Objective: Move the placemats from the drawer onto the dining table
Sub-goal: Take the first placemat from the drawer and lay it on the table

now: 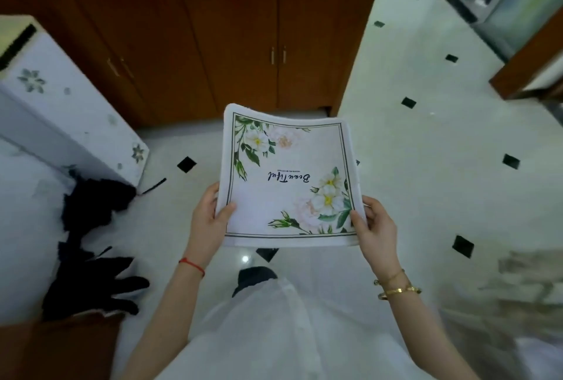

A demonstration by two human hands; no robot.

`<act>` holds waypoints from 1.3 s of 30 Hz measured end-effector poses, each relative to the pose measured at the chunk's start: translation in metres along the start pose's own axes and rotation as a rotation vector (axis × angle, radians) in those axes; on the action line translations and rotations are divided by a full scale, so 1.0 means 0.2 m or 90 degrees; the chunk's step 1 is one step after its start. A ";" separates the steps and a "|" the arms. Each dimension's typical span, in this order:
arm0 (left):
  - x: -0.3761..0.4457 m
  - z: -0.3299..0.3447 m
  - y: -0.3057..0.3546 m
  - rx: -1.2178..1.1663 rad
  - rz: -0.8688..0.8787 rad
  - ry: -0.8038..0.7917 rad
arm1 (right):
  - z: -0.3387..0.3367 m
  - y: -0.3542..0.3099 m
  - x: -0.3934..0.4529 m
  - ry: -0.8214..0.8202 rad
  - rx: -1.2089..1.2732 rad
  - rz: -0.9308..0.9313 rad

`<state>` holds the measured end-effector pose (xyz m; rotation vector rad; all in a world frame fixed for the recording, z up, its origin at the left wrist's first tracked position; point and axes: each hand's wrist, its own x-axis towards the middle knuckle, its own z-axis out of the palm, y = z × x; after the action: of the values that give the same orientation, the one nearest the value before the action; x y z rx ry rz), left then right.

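Ahead, the brown wooden cabinet [243, 53] closes off the far side and a white flower-printed appliance [61, 117] stands to the left, while pale floor tiles [426, 166] with small black diamonds lie open to the right. The placemats [289, 178], a white floral stack printed "Beautiful", are held above the floor between the two hands, near edge toward the person. The left hand [210, 221] grips the near left corner, thumb on top, and the right hand [376, 227] grips the near right corner likewise.

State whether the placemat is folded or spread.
Spread: the placemat shows its whole bordered print, held at both near corners by the hands.
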<state>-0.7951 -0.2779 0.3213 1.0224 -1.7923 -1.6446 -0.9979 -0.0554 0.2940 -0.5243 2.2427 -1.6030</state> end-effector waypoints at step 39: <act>1.66 4.02 0.91 0.073 0.145 -0.856 | -2.09 0.51 1.52 0.859 0.073 0.245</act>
<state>-1.6549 -0.0548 0.3390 -0.4962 -2.6055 -2.2659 -1.4723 0.1745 0.3100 1.3479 2.6684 -2.0970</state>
